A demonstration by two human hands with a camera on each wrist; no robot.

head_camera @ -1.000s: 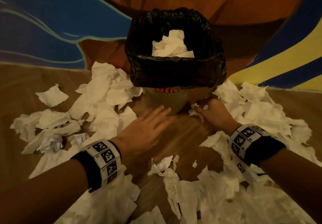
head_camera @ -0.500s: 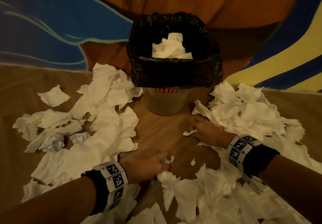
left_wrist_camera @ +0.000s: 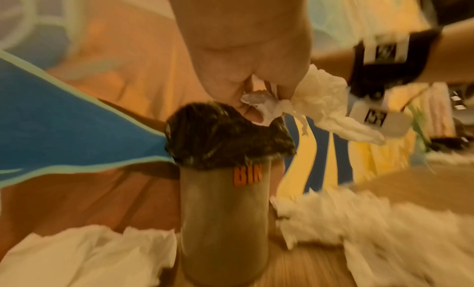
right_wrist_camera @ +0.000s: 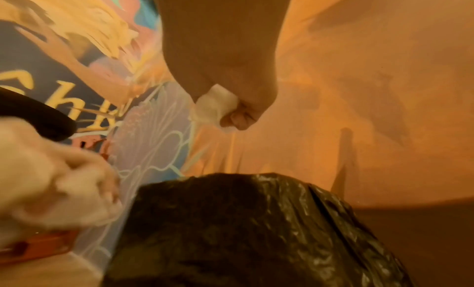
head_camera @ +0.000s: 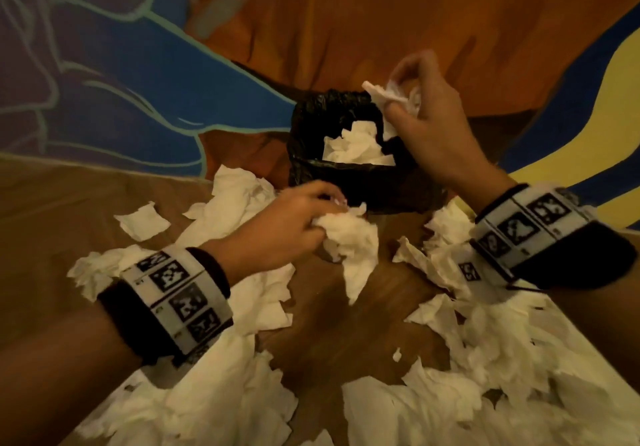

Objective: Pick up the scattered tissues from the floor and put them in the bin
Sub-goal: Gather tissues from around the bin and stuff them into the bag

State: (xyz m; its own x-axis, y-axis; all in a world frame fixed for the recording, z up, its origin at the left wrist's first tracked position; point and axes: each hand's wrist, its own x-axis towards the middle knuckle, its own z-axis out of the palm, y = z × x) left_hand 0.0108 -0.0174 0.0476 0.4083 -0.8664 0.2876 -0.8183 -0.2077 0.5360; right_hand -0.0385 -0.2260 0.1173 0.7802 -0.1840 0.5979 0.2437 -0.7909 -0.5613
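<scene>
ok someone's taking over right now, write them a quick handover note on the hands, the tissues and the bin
Right hand: grips a crumpled tissue above the bin, not yet dropped.
Left hand: grips a wad of tissue, raised just in front of the bin.
Done: some tissues in the bin, on the black liner.
Left: drop both handfuls in, then clear the scattered tissues on the floor, piled on both sides of the bin and toward the camera.

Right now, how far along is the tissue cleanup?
Early. Done: some white tissues sit inside the black-lined grey bin. In hand: right hand holds a crumpled wad above the bin; left hand grips another near its rim. Left: scattered tissue piles cover the wooden floor.
</scene>
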